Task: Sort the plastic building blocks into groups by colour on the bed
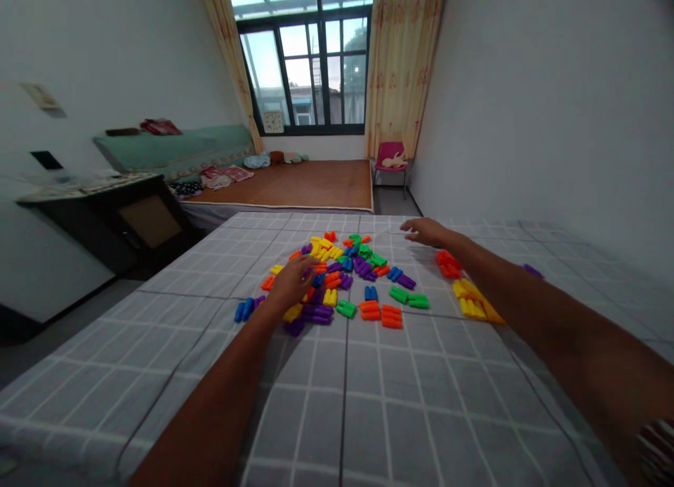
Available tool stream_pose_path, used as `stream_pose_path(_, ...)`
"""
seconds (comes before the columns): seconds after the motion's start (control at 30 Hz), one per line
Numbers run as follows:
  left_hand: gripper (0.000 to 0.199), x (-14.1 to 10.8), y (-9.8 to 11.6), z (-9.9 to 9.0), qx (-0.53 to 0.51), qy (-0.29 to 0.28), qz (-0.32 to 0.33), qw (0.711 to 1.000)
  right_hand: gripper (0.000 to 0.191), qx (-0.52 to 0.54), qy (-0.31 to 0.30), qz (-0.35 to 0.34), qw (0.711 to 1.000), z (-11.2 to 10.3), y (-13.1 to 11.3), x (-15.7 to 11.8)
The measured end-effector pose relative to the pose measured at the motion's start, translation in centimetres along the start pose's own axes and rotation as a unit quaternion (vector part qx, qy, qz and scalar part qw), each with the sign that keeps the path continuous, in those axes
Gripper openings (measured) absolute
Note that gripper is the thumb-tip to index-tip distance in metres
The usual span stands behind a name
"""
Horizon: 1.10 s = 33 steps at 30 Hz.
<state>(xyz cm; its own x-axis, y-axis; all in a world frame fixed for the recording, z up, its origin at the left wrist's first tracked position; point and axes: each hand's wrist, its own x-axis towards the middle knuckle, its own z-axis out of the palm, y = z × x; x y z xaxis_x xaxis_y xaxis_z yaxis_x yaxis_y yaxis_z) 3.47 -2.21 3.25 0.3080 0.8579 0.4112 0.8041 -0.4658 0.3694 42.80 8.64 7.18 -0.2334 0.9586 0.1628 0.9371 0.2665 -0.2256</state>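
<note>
- Grey cloth (368, 417), crossed by pale and dark lines, covers the desk and drops over its left edge.
- Striped sleeve (658, 445) shows at the bottom right corner, on the right arm.
- Nearest of the small plastic pieces are some purple pieces (317, 314), two sets of orange pieces (392, 317) and a green piece (346, 309); blue pieces (243, 310) lie on the outer left.
- Just beside the right forearm, and partly hidden by it, are yellow pieces (471, 301), with red-orange pieces (448, 264) behind them.
- Left hand (293, 282) is over the left part of the heap, fingers bent downward; whether its grip has hold of a piece, I cannot tell.
- Mixed heap (363, 267) of yellow, purple, green, blue and orange pieces spreads between the two hands, in front of and beyond the left one.
- Right hand (427, 230) reaches farther out, right of the heap and apart from it; its grip is loosely open, fingers slightly curved, with nothing visible in it.
- Past the desk, a dark cabinet (150, 220) stands left, then a bed (316, 182) with a brown mat.
- Farther back: a pink chair (390, 150) holding a pale soft toy (394, 161), a square clock (273, 122), patterned curtains (400, 66) and a dark-framed window (322, 73).
</note>
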Motion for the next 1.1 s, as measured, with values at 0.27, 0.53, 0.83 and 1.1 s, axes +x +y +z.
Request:
stream_pose_path(0.27, 0.033, -1.1, -4.0, -3.0, 0.085, 0.015, -0.182, 0.980, 0.044, -0.039, -0.091, -0.223, 0.970, 6.3, -13.3, -3.4)
stream_pose_path(0.53, 0.036, -0.3, -3.4, -0.7, -0.130, -0.065, -0.127, 0.981, 0.031, 0.024, -0.014, -0.301, 0.953, 5.5, -18.8, -5.4)
stream_pose_path(0.83, 0.030, -0.7, -6.0, -4.2, -0.229, 0.158, -0.202, 0.939, 0.034, -0.004, -0.051, -0.439, 0.897, 7.4, -22.8, -7.6)
stream_pose_path(1.1, 0.030, -0.2, -5.3, -5.8, -0.273, 0.318, -0.181, 0.890, 0.042, -0.018, 0.014, -0.466, 0.885, 8.6, -30.2, -7.0)
